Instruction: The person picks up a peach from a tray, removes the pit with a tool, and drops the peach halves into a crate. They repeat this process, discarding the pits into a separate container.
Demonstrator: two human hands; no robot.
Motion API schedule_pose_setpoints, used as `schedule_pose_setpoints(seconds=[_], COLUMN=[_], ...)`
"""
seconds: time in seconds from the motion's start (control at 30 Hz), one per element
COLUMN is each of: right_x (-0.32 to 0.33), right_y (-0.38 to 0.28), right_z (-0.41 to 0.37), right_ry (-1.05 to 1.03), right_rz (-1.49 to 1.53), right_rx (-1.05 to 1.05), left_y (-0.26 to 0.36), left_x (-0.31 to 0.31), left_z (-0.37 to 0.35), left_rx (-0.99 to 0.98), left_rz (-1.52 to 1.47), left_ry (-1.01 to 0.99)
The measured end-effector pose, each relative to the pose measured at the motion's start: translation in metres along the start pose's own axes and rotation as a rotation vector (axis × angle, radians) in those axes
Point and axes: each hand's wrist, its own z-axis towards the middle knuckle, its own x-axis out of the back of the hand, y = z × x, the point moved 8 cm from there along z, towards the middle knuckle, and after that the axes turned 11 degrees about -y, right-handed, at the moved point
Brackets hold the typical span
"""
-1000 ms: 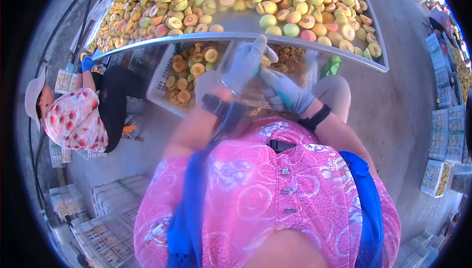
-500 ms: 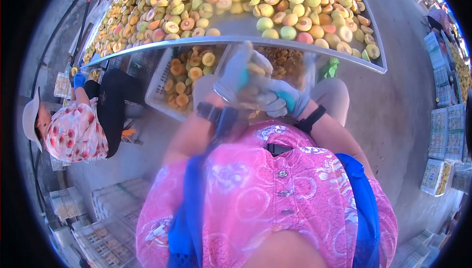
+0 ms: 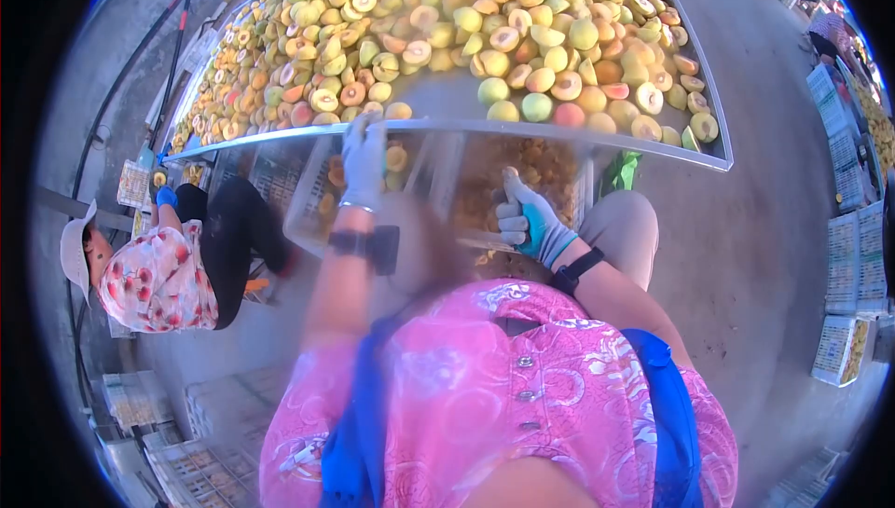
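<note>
A long metal table (image 3: 438, 98) heaped with yellow and blush-red fruit halves (image 3: 522, 70) stands ahead of us on a concrete floor. Just below the table's near edge, our left hand (image 3: 362, 161), grey-gloved and blurred, stretches its fingers out over a white crate (image 3: 308, 205) of orange, hollow-centred halves. Below that same edge our right hand (image 3: 527, 221) is curled into a fist over a brownish heap (image 3: 545, 168); what it grips, we cannot tell.

no readable text, labels, numbers or signs on anything shown
</note>
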Motion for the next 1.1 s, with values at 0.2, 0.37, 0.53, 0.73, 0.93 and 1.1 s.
schedule_pose_setpoints(seconds=[0.2, 0.37, 0.53, 0.73, 0.93, 1.1], right_x=[0.003, -0.003, -0.012, -0.031, -0.061, -0.075], right_y=[-0.004, -0.016, -0.015, -0.012, -0.014, -0.012], right_z=[0.013, 0.004, 0.003, 0.005, -0.005, -0.004], right_ry=[0.044, 0.137, 0.153, 0.055, 0.048, -0.174], right_rz=[-0.049, -0.243, -0.267, -0.268, -0.255, -0.280], right_rx=[-0.041, 0.031, 0.024, 0.025, 0.054, 0.093], left_y=[0.011, -0.026, -0.045, -0.028, 0.011, 0.008], left_x=[-0.140, -0.191, -0.182, -0.161, -0.154, -0.160], left_z=[0.057, 0.108, 0.128, 0.079, 0.008, -0.049], left_rx=[-0.068, 0.118, 0.114, 0.335, 0.261, 0.289], left_rz=[0.478, 0.438, 0.299, -0.271, -0.734, -0.818], left_ry=[-0.487, -0.465, -0.451, -0.560, -0.716, -0.740])
